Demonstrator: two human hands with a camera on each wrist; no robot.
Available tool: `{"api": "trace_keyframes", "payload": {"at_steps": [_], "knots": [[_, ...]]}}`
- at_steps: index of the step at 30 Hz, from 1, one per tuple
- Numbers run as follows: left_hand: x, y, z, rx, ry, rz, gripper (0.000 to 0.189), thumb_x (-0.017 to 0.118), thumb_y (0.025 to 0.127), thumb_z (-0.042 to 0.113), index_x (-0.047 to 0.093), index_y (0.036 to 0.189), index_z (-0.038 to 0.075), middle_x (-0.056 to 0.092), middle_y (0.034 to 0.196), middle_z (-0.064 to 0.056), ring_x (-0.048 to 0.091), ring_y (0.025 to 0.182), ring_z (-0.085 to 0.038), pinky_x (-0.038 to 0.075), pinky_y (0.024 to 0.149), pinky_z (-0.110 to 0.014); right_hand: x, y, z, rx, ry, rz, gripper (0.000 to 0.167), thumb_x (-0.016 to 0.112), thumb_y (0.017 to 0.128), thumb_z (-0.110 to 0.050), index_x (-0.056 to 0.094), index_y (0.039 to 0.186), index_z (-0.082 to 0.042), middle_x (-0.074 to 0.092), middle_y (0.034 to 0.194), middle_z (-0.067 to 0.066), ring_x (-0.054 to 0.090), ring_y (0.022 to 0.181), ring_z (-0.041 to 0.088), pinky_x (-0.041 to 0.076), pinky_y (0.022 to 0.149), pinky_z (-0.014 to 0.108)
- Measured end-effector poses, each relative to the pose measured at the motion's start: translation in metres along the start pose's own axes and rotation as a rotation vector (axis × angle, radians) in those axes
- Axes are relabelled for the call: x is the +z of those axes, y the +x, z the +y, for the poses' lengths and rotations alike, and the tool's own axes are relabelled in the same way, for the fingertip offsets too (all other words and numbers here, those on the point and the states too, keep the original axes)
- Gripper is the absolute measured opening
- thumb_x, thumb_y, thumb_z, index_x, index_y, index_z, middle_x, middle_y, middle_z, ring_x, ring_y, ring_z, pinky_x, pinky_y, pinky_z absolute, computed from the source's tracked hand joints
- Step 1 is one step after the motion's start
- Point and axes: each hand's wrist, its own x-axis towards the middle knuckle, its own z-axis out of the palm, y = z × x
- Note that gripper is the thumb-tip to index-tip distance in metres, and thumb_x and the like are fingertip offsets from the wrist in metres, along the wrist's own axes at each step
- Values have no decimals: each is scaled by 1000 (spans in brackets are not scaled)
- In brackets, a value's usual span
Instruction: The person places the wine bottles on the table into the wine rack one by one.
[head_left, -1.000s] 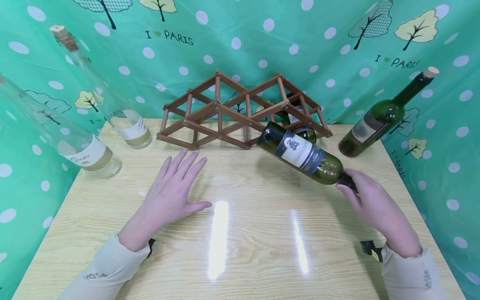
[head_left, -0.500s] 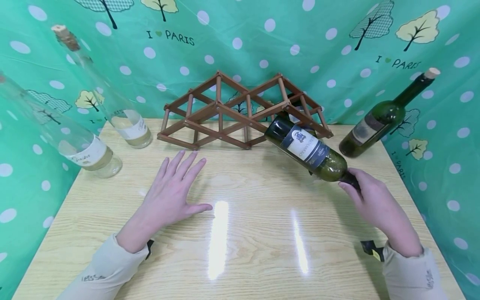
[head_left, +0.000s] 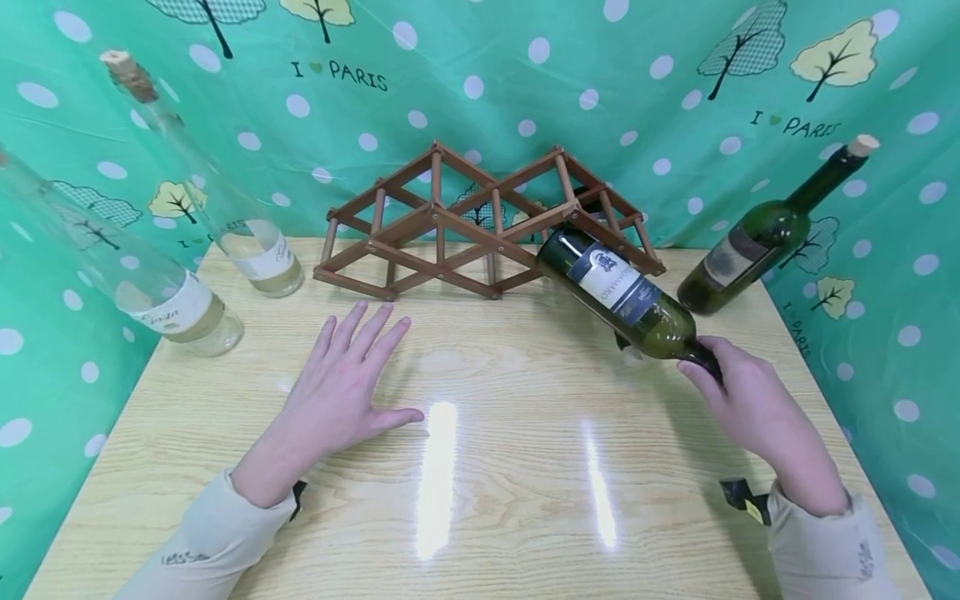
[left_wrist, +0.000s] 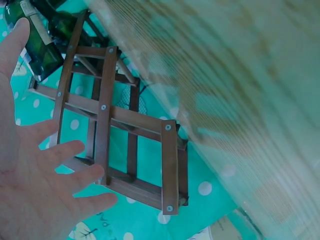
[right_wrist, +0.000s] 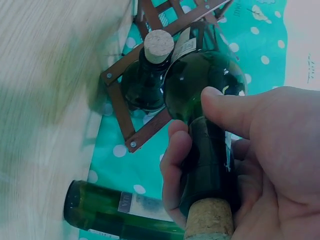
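Note:
My right hand (head_left: 757, 408) grips the dark neck of a green wine bottle (head_left: 618, 287) with a blue-and-white label. The bottle is tilted, its base against the right part of the brown wooden wine rack (head_left: 435, 217); whether the base has entered an opening I cannot tell. In the right wrist view, a cork (right_wrist: 215, 217) closes the held bottle near my palm. Beside it, a second corked bottle (right_wrist: 142, 90) lies in the rack's end compartment, mostly hidden in the head view. My left hand (head_left: 337, 392) has its fingers spread in front of the rack's left half, holding nothing.
Another green bottle (head_left: 750, 242) with a cork stands right of the rack. Two clear corked bottles, a nearer one (head_left: 180, 304) and a farther one (head_left: 262, 258), stand at the left. A green polka-dot curtain (head_left: 510, 83) encloses the wood-grain table (head_left: 517, 467).
The held bottle's base has moved right and slightly farther back against the rack, and the bottle tilts more steeply. My right hand shifted slightly right. The left hand has barely moved.

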Motion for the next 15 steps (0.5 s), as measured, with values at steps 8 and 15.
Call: {"api": "trace_keyframes", "payload": {"at_steps": [8,15], "knots": [[-1,0,0,1,3,0,125,79,71,82,35,166,13,29,171,-18,21,157,-48,23,120,-74,-1,-1,-9,31,16,-18,56,56,112,-32,49,142,14,66,118,35,65,89,37,58,68,50],[0,0,1,4,4,5,124,79,71,81,36,165,13,30,171,-18,23,156,-48,23,119,-74,-2,-6,-23,55,31,-33,54,56,112,-31,50,140,15,67,112,30,62,83,32,54,67,43]]}}
